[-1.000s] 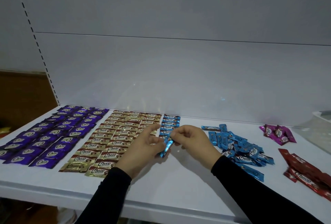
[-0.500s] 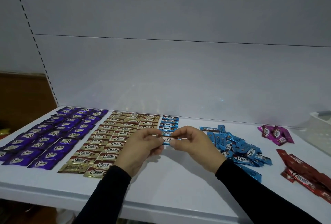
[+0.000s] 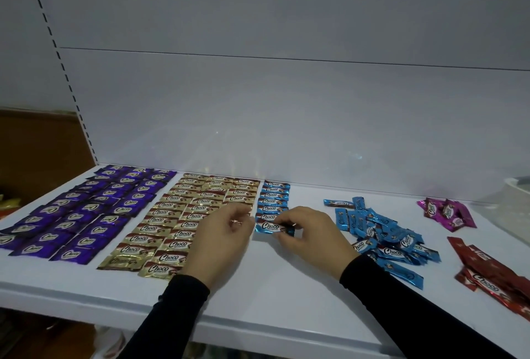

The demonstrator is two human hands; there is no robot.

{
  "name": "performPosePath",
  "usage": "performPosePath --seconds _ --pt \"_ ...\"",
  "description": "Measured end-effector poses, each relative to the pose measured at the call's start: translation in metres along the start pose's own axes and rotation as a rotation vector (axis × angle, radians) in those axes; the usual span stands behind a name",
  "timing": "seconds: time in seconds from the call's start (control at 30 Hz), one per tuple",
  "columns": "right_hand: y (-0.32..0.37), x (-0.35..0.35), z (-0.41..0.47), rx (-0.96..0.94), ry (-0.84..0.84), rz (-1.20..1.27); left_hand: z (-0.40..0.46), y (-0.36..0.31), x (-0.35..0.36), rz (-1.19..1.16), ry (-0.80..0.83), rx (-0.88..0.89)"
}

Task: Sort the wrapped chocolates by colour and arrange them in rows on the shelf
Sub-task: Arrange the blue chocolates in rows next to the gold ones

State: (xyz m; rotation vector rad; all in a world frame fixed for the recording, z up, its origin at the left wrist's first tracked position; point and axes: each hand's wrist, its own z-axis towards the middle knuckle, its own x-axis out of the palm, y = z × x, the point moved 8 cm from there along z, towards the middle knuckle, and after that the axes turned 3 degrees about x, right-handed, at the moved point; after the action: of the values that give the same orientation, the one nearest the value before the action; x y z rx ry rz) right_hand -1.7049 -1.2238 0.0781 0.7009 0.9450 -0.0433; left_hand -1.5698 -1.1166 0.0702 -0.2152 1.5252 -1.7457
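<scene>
A blue wrapped chocolate (image 3: 269, 227) lies level at the near end of a short blue row (image 3: 274, 198) on the white shelf (image 3: 281, 295). My left hand (image 3: 222, 241) pinches its left end and my right hand (image 3: 308, 239) pinches its right end. Purple chocolates (image 3: 94, 209) fill rows at the left, and gold ones (image 3: 189, 215) fill rows beside them. A loose heap of blue chocolates (image 3: 381, 232) lies to the right of my right hand.
A small pile of pink chocolates (image 3: 447, 212) sits at the back right, and red ones (image 3: 493, 275) lie near the right edge. A white container (image 3: 516, 189) stands at the far right. The shelf's back panel rises behind the rows.
The blue chocolate hung tilted from my fingers a second ago; both hands have turned it level and lowered it to the near end of the blue row.
</scene>
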Motion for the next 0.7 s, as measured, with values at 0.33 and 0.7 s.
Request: performPosePath --seconds 0.33,0.7 --pt "-0.014 0.016 -0.003 0.090 0.099 -0.125 -0.069 0.009 0.037 0.750 0.555 0.500" --pt "-0.009 0.035 -0.022 -0.006 0.365 -0.340 -0.078 0.020 0.046 0.918 0.658 0.481"
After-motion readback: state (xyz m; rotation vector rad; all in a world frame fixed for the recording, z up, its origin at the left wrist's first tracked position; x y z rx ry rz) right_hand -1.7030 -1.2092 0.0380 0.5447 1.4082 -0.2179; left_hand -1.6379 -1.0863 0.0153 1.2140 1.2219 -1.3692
